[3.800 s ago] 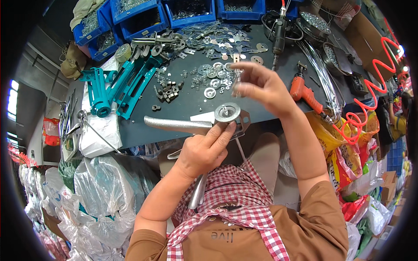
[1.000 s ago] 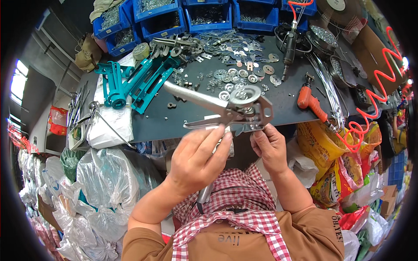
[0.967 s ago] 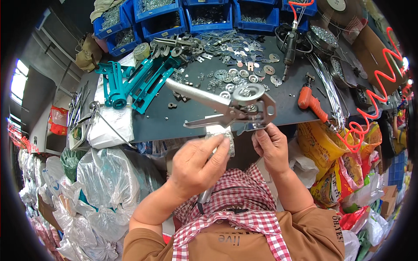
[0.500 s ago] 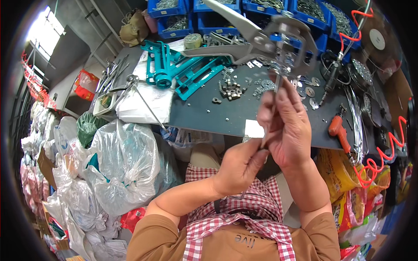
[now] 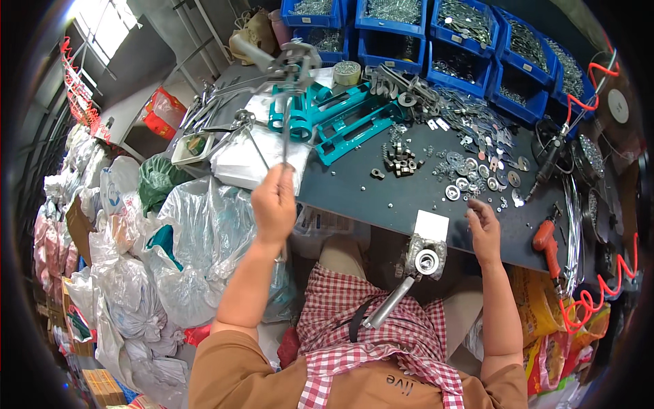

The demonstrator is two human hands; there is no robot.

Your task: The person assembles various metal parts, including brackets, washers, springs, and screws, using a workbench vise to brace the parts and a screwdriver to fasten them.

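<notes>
My left hand (image 5: 274,208) is raised at the left, fingers wrapped round a thin metal rod. The rod belongs to what looks like a caulking gun handle assembly (image 5: 291,65), its grey lever head upright and blurred by motion over the teal frames (image 5: 354,133). My right hand (image 5: 485,228) hovers by the bench's front edge, its fingers apart and slightly curled, holding nothing. Loose washers (image 5: 470,178) lie just beyond it. Between my arms, a metal vise-like fixture (image 5: 426,259) with a round collar and a bar handle sits at the bench edge, beside a white square (image 5: 431,225).
Blue bins (image 5: 460,65) of small metal parts line the back. Dark nuts (image 5: 402,163) lie mid-bench. An orange-handled power tool (image 5: 546,242) and a red coiled hose (image 5: 589,310) are at the right. White paper (image 5: 235,163) and plastic bags (image 5: 197,238) are at the left.
My left hand has carried the rod and lever head from the centre to the left. My right hand has let go and moved down to the right. The fixture has come into view.
</notes>
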